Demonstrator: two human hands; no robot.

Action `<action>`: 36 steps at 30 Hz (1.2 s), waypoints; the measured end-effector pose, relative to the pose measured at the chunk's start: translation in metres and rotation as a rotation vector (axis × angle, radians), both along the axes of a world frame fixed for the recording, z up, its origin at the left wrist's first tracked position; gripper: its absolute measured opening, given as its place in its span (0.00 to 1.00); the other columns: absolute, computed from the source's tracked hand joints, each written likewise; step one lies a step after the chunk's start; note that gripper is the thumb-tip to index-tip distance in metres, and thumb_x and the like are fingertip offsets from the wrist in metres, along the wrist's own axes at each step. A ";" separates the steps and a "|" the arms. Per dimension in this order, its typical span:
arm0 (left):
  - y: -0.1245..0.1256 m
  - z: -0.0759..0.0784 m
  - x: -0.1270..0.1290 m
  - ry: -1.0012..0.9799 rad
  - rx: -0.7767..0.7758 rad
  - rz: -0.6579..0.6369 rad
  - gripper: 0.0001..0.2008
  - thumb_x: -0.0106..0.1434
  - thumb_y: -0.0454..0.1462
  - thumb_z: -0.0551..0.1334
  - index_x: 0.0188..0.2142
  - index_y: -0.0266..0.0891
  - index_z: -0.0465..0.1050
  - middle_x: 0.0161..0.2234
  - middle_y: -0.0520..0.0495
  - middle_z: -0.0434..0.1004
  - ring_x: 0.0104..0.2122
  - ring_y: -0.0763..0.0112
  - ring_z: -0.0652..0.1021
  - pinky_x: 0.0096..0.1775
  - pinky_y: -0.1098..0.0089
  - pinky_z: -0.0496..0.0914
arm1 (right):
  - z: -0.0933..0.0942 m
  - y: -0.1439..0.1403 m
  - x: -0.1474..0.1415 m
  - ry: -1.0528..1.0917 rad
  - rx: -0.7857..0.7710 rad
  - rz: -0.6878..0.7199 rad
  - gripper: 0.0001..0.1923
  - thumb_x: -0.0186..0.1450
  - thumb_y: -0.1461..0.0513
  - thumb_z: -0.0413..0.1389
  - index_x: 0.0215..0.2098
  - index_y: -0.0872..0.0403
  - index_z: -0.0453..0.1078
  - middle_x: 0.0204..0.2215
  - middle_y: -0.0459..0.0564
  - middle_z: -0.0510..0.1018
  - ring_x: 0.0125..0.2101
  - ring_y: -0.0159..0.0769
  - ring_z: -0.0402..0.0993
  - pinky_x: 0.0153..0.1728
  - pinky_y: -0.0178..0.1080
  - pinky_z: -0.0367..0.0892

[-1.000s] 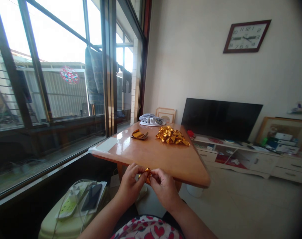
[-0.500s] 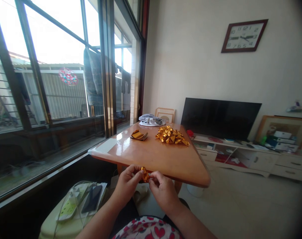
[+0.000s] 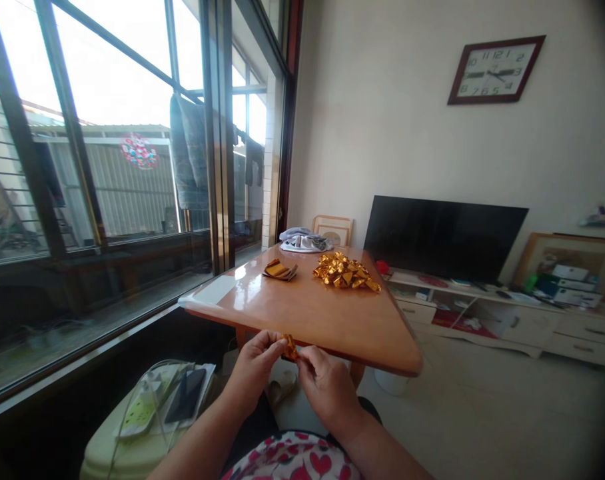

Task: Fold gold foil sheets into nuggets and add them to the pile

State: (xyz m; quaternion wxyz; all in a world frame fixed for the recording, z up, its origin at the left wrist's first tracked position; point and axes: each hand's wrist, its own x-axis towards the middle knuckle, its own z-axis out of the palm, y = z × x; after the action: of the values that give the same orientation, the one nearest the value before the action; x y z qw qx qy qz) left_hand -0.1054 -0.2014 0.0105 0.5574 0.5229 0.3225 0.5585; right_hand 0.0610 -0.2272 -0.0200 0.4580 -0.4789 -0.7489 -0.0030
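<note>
Between my two hands, just in front of the table's near edge, is a small piece of shiny gold foil paper [image 3: 290, 347], folded or crumpled. My left hand [image 3: 255, 363] pinches its left end with thumb and fingers. The other end is gripped by my right hand [image 3: 327, 380], fingertips pressed together. On the wooden table [image 3: 282, 317] beyond lies a heap of folded gold foil pieces [image 3: 346, 272]. To its left rests a small stack of flat gold paper sheets [image 3: 280, 269].
Grey and white cloth [image 3: 305, 241] lies at the table's far end. On my left, a pale green stool [image 3: 100, 450] bears a power strip [image 3: 141, 412] and a phone [image 3: 185, 397]. A window runs along the left. A television [image 3: 445, 237] stands on a white cabinet [image 3: 527, 327].
The foil piece has turned slightly and looks narrower between my fingers. Both hands stay in nearly the same place, and the view has shifted a little.
</note>
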 end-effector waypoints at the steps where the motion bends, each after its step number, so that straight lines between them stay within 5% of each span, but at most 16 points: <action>1: 0.001 0.000 -0.001 0.004 0.005 0.005 0.11 0.59 0.41 0.70 0.30 0.37 0.74 0.28 0.51 0.76 0.30 0.72 0.72 0.35 0.74 0.67 | -0.001 0.000 0.001 -0.006 0.011 -0.010 0.09 0.69 0.66 0.52 0.38 0.51 0.74 0.30 0.48 0.80 0.31 0.36 0.79 0.34 0.33 0.64; 7: 0.005 -0.001 -0.003 -0.015 -0.005 -0.050 0.10 0.58 0.40 0.71 0.34 0.36 0.76 0.34 0.46 0.80 0.37 0.67 0.76 0.42 0.70 0.69 | -0.008 0.005 0.006 -0.004 0.047 -0.032 0.10 0.70 0.65 0.52 0.42 0.51 0.76 0.33 0.51 0.81 0.35 0.39 0.80 0.42 0.36 0.68; 12: 0.003 -0.006 -0.008 0.054 0.034 0.004 0.08 0.60 0.40 0.69 0.35 0.38 0.75 0.28 0.53 0.74 0.27 0.76 0.69 0.30 0.76 0.63 | -0.009 0.008 0.006 0.048 -0.002 0.029 0.12 0.71 0.63 0.50 0.44 0.50 0.76 0.36 0.52 0.82 0.37 0.40 0.80 0.44 0.38 0.69; 16: 0.002 -0.012 -0.016 0.241 0.266 0.070 0.06 0.64 0.39 0.65 0.35 0.38 0.75 0.29 0.51 0.73 0.29 0.73 0.70 0.32 0.74 0.65 | -0.009 0.011 0.002 0.258 -0.175 0.059 0.11 0.70 0.57 0.54 0.46 0.50 0.75 0.35 0.50 0.82 0.35 0.40 0.79 0.39 0.37 0.71; 22: 0.003 -0.026 -0.030 0.583 0.663 0.253 0.06 0.69 0.34 0.59 0.39 0.41 0.76 0.34 0.48 0.75 0.33 0.71 0.76 0.37 0.72 0.67 | -0.004 0.013 -0.010 0.611 -0.505 0.170 0.22 0.67 0.44 0.56 0.33 0.54 0.71 0.27 0.49 0.78 0.27 0.37 0.75 0.29 0.36 0.69; 29: 0.007 -0.043 -0.040 0.759 0.766 0.400 0.10 0.71 0.35 0.56 0.43 0.43 0.77 0.36 0.45 0.76 0.37 0.67 0.77 0.40 0.69 0.69 | 0.004 0.015 -0.033 0.709 -0.761 0.294 0.29 0.64 0.39 0.57 0.37 0.57 0.75 0.27 0.50 0.78 0.23 0.33 0.72 0.24 0.34 0.63; 36: 0.006 -0.056 -0.042 0.826 0.775 0.457 0.11 0.71 0.36 0.56 0.42 0.42 0.78 0.34 0.45 0.76 0.36 0.65 0.76 0.41 0.65 0.69 | 0.003 0.025 -0.051 0.863 -0.862 0.335 0.23 0.61 0.45 0.64 0.35 0.58 0.75 0.26 0.47 0.75 0.21 0.29 0.67 0.24 0.32 0.59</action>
State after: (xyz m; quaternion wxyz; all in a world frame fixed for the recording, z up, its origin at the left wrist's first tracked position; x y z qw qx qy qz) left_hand -0.1475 -0.1951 -0.0455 0.0215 0.7784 0.3895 0.4919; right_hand 0.0097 -0.2025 -0.0166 0.4789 -0.4549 -0.4953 0.5642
